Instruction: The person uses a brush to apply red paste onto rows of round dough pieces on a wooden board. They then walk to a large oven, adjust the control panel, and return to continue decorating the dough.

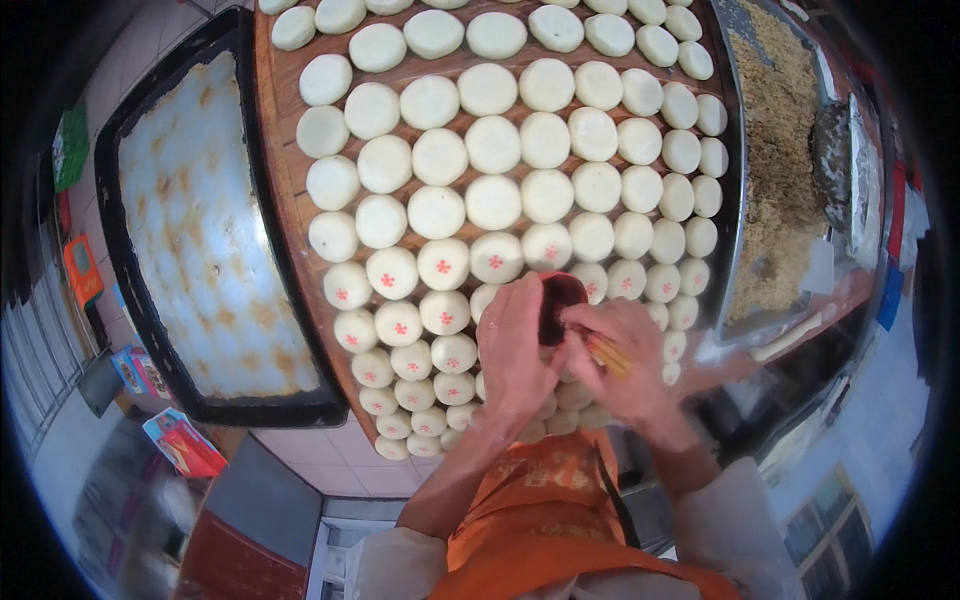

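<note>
Rows of round, pale dough cakes [493,141] cover a wooden board [281,150] in front of me. Those in the nearer rows bear a red dotted flower mark, as on one stamped cake [443,265]; the farther ones are plain. My left hand [517,345] grips a small cup [561,307] with a dark red inside, tilted above the cakes. Between the fingers of my right hand [619,349] is a bundle of thin yellowish sticks [611,355], its tip at the cup's mouth. The tip itself is hidden.
A large black-rimmed baking tray [217,225] lies left of the board. To the right, a metal tray [739,255] holds crumbly brown filling [776,150], with a white scraper [817,266] in it. Cardboard-like coloured packets [184,442] lie at the lower left.
</note>
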The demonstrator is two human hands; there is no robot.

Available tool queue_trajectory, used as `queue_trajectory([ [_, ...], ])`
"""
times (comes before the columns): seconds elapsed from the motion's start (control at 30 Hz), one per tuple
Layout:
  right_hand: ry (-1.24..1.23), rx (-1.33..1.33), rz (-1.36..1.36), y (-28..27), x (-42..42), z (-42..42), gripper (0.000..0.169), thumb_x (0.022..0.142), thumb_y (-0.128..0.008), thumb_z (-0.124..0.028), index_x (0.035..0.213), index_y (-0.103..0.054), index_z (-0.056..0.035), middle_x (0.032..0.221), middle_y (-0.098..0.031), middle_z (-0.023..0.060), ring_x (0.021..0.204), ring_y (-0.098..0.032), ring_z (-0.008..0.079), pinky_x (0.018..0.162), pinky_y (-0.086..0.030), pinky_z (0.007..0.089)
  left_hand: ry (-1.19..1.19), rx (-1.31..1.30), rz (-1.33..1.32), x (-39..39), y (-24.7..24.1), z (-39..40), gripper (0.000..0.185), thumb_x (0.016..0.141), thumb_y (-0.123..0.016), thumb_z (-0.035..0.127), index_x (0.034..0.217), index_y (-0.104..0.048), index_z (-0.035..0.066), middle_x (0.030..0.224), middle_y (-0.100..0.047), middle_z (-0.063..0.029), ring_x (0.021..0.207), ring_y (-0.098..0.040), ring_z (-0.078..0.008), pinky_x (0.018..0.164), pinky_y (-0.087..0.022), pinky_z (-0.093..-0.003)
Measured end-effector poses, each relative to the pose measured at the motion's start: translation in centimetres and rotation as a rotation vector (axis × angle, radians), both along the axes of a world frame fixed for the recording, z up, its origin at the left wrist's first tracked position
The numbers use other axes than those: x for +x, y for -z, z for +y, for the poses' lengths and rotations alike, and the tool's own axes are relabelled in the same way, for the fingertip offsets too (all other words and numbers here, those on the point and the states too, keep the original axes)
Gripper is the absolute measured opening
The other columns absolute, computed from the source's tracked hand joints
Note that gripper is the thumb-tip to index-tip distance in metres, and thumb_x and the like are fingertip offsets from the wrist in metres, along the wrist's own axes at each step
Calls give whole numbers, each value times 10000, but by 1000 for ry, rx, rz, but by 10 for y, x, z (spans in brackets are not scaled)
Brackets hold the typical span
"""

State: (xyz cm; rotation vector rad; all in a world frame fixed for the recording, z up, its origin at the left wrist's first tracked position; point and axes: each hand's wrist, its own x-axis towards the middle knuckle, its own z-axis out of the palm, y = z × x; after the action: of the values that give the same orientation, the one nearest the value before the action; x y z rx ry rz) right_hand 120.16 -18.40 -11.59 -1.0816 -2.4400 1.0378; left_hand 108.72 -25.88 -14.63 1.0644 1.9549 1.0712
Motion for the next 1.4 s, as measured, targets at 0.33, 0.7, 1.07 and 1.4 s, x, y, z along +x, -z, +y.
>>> queue_trajectory([
  [0.33,223,20,95,38,19,41,241,731,-667,15,947,-624,-82,787,-608,85,699,-584,282,635,-448,355,54,-40,9,30,14,12,714,653,-759,120,1278,-432,16,1121,-542,-146,1018,-515,-336,868,-373,-446],
  [0.7,171,2,26,0,52,47,270,720,-691,-12,974,-621,-70,784,-607,95,695,-582,287,637,-455,366,94,-35,25,51,3,42,561,675,-736,98,1164,-481,-4,1016,-555,-168,941,-519,-366,811,-408,-447],
  [1.07,168,-13,-30,-1,80,47,272,726,-700,-59,984,-622,-98,810,-613,96,722,-585,288,666,-464,370,190,-43,33,76,15,51,726,663,-747,118,1294,-409,-3,1166,-533,-157,1092,-484,-351,933,-343,-456],
  [1.4,372,49,-4,38,102,77,252,730,-685,-3,962,-623,-77,780,-600,84,690,-573,261,628,-440,342,186,-18,105,98,23,58,792,642,-757,103,1334,-386,0,1256,-495,-167,1170,-449,-360,982,-323,-453],
])
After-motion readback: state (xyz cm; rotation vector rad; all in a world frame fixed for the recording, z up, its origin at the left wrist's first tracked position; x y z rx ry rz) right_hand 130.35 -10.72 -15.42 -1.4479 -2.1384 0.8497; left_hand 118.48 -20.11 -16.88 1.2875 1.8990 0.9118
